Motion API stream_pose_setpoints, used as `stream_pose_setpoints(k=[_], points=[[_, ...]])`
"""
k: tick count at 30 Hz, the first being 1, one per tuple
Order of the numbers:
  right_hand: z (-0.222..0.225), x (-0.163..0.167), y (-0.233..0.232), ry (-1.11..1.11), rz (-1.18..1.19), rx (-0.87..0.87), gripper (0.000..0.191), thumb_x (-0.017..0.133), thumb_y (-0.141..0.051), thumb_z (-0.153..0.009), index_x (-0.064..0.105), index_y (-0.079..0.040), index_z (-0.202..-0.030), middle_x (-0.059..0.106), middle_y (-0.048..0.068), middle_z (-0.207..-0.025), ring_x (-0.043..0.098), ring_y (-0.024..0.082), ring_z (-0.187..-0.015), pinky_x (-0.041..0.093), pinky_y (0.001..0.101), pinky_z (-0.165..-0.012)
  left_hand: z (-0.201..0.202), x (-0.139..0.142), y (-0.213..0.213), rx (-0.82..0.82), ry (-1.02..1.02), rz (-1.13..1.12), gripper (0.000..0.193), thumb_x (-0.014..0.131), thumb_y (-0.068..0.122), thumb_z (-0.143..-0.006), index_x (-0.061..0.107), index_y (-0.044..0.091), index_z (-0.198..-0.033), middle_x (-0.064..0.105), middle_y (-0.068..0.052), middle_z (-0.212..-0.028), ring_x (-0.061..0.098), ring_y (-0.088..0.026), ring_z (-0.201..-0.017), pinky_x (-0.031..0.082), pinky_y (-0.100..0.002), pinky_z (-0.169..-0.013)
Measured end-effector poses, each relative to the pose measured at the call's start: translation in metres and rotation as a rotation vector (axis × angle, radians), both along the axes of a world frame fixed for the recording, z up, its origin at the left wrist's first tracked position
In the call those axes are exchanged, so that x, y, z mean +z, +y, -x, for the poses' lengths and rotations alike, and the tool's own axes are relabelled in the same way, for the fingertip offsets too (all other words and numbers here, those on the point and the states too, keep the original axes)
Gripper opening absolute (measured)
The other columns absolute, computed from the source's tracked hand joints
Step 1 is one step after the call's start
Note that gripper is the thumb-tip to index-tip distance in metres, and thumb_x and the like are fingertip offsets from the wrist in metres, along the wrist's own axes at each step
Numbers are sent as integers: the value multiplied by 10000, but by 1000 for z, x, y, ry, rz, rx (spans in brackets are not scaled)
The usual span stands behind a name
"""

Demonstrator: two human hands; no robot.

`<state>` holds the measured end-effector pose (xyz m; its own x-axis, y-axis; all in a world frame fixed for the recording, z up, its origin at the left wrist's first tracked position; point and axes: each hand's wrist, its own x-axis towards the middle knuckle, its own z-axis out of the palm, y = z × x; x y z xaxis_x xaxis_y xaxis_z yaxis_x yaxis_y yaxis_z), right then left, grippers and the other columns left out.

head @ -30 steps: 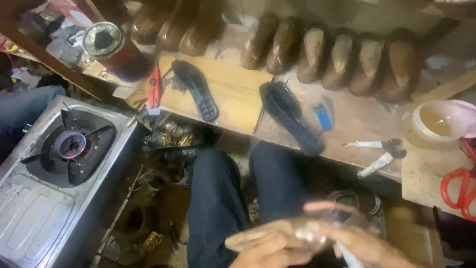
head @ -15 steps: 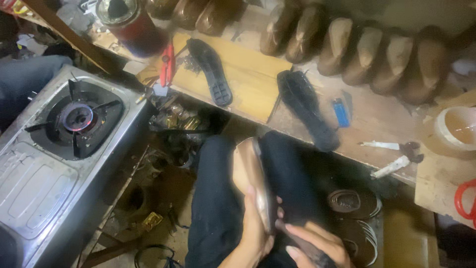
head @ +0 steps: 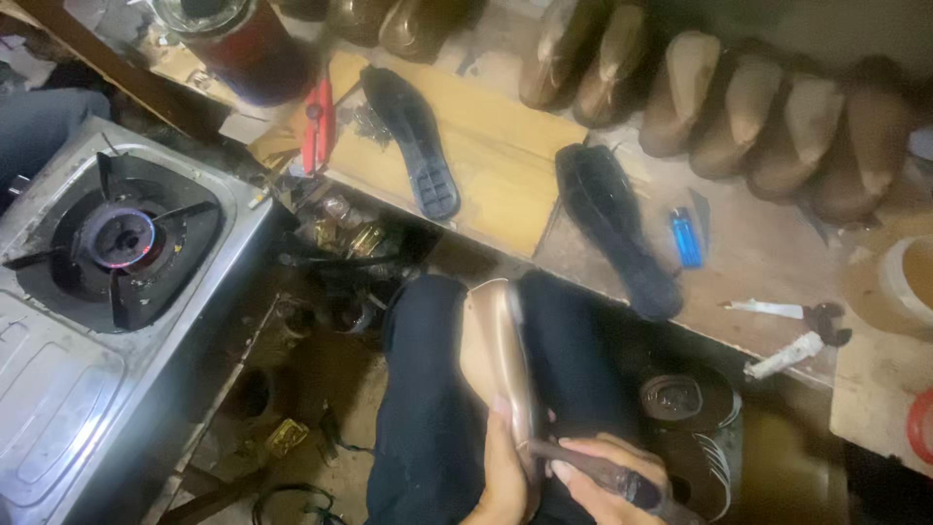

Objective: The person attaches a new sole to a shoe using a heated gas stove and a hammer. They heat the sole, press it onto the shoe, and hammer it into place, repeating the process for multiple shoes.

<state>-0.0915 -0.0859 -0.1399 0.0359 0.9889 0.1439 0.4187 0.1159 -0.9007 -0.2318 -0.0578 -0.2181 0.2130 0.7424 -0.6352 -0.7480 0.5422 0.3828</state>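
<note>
A tan shoe upper on its last (head: 494, 358) stands on edge between my knees, sole side facing right. My left hand (head: 503, 476) grips it from below at its near end. My right hand (head: 604, 478) holds a dark-handled tool (head: 601, 474) pressed against the shoe's lower edge. Two black rubber soles lie on the bench beyond, one (head: 411, 139) on a pale wooden board (head: 505, 165), the other (head: 617, 227) to its right.
A lit gas stove (head: 121, 243) stands at the left. A row of brown shoe lasts (head: 739, 102) lines the back of the bench. Red pliers (head: 318, 124), a blue lighter (head: 685, 236), a dark jar (head: 243, 44) and a pale tub (head: 909, 282) sit around.
The shoe, earlier lying blurred across both hands low in view, now stands on edge between my knees. My right hand has brought the tool to its lower edge.
</note>
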Motion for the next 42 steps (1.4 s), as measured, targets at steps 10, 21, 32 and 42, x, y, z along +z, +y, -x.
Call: stream_pose_setpoints(k=[10,21,32,42], points=[[-3,-40,68,347,740,-298,471,695,-246,-1011,641,203,-878,594,140,-611,549,213,-505,427,335,-475,0,-23,0,-67,-53,-146,754,350,666,-995,654,-22,-1048,627,-150,-632,578,-206,-469,427,-308,-405],[-61,-25,46,685,967,-51,384,712,-87,-789,701,89,-1131,591,124,-542,552,200,-475,422,339,-444,76,42,95,-285,76,-476,619,764,256,-859,525,83,-1403,647,-92,-1272,648,-190,-1132,538,-345,-977],[-39,-14,56,863,776,-267,374,662,-144,-845,670,85,-1141,490,84,-586,473,172,-451,388,338,-388,71,30,114,-344,9,-210,432,776,159,-831,649,65,-1233,724,-84,-1057,699,-191,-922,592,-367,-836],[-10,17,121,247,996,-152,342,782,-196,-814,759,-33,-1114,540,86,-467,456,163,-368,351,335,-358,67,29,139,-427,336,-301,390,767,171,-843,675,39,-1199,740,-67,-1061,685,-135,-976,551,-287,-892]])
